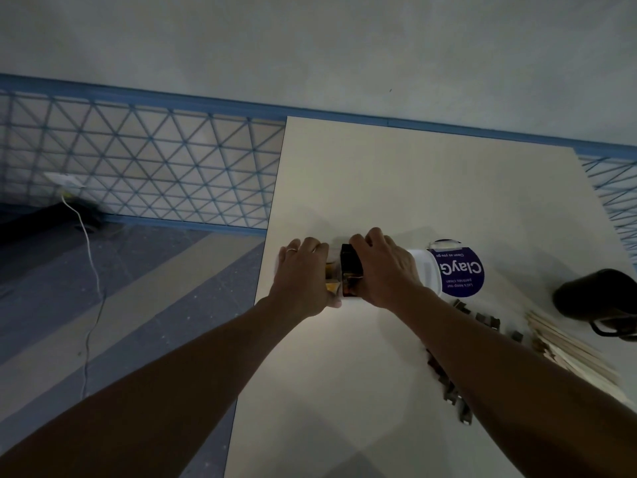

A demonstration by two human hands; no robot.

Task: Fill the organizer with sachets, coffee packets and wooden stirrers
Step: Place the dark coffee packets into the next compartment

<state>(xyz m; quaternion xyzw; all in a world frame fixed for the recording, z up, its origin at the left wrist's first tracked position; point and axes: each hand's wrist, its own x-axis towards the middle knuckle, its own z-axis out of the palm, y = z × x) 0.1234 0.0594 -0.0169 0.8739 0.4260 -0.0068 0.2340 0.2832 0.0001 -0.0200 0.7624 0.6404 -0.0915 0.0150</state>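
Observation:
A white organizer [425, 270] lies on the pale table [396, 184], with a round purple label [462, 272] on its right part. My right hand [386, 270] grips a dark bundle of coffee packets [350, 272] at the organizer's left end. My left hand [303, 281] curls round that left end, where small yellow and brown sachets [331, 276] show between the two hands. Loose dark packets [448, 384] lie scattered along my right forearm. Wooden stirrers [568, 346] are piled at the right edge of the table.
A dark rounded object with a loop [596, 298] sits at the far right beside the stirrers. The table's left edge drops to a striped floor [103, 322]. A white cable [91, 270] runs from a wall socket along a blue lattice wall panel [155, 167].

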